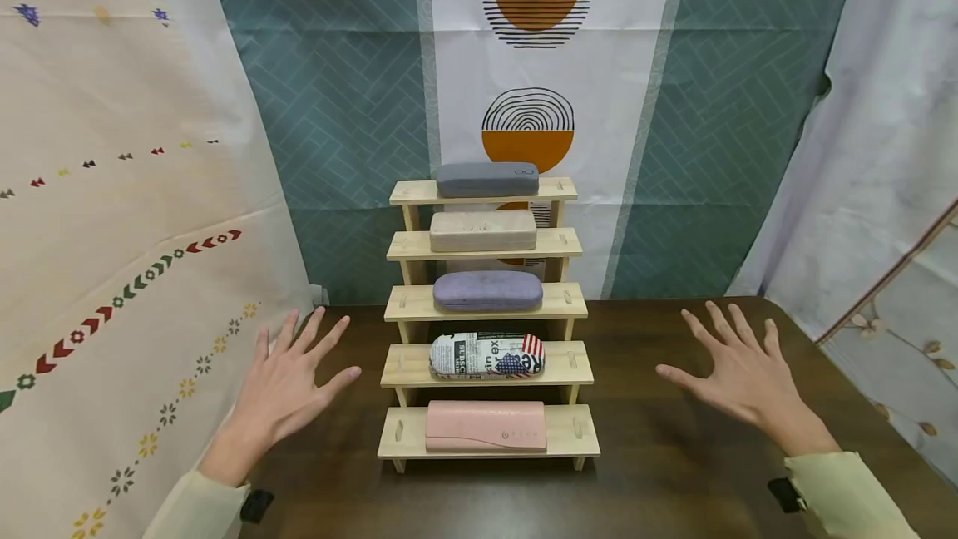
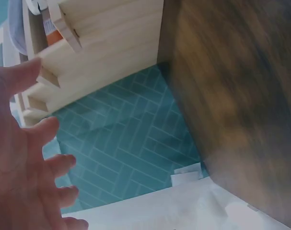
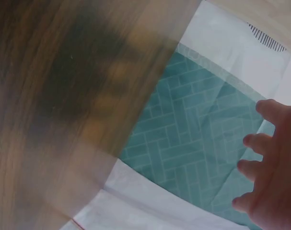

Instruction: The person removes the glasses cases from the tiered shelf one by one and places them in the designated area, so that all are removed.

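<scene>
Left hand [image 1: 288, 385]: we find the fingers straight and spread, gripping nothing; the thumb points toward the stand.
Right hand [image 1: 752, 381]: we record these fingers likewise extended and fanned apart, with nothing in them.
Wooden stand [image 1: 407, 366]: we note five steps standing between the left and right fingers, apart from both.
Pink case [image 1: 485, 431]: lowest step, between the two sets of fingers, lower in the head view than the fingertips.
Newsprint-patterned case [image 1: 479, 355]: second step, between the two thumbs.
Purple case [image 1: 488, 290]: third step; we see it slightly higher in the head view than the fingertips.
Beige case [image 1: 482, 231]: fourth step, farther above the fingertips in that view.
Blue-grey case [image 1: 488, 180]: top step, highest above the fingertips.
Desk [image 1: 329, 489]: we observe dark wood beneath the stand, extending below both hands' fingers.
</scene>
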{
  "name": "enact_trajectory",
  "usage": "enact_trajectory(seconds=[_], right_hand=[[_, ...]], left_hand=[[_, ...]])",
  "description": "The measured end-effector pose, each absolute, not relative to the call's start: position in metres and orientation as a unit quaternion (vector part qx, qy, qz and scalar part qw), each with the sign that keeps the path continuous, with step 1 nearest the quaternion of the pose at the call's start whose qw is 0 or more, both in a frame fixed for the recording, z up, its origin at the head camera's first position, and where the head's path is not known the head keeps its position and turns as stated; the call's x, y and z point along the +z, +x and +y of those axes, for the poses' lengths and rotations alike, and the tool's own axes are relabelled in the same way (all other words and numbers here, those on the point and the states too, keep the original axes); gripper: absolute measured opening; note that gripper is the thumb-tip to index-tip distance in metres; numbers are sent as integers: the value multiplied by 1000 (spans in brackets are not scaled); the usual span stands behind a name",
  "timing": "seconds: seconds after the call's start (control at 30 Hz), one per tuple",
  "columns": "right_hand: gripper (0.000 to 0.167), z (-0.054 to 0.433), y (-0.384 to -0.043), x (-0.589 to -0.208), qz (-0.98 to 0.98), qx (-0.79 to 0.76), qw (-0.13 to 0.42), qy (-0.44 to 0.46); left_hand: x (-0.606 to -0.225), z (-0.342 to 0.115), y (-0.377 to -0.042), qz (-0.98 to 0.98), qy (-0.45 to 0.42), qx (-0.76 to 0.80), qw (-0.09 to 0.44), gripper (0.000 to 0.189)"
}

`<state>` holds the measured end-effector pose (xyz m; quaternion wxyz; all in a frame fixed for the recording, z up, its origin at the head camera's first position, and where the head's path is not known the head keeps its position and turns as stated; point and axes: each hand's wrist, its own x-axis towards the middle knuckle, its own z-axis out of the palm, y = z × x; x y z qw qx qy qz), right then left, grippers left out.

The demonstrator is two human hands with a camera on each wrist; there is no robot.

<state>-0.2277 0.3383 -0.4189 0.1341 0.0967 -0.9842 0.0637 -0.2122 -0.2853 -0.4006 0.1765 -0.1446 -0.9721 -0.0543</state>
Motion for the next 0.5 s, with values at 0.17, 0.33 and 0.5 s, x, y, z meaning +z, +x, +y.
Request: enact_trajectory(seconds=[0.17,0.33,0.5], right_hand=[[104,335,-225,-419,-982,69,140,107],[105,333,-220,-421,-979,67,155,112],[106,329,-213,-419,-977,68,165,118]], left_hand=[[-399,-279,-205,-966,-151,-48,204,86],[-397,-273,-201,-960,-164,-49,222,88],[-398,-270,-201,-956,-175,-57,227,93]])
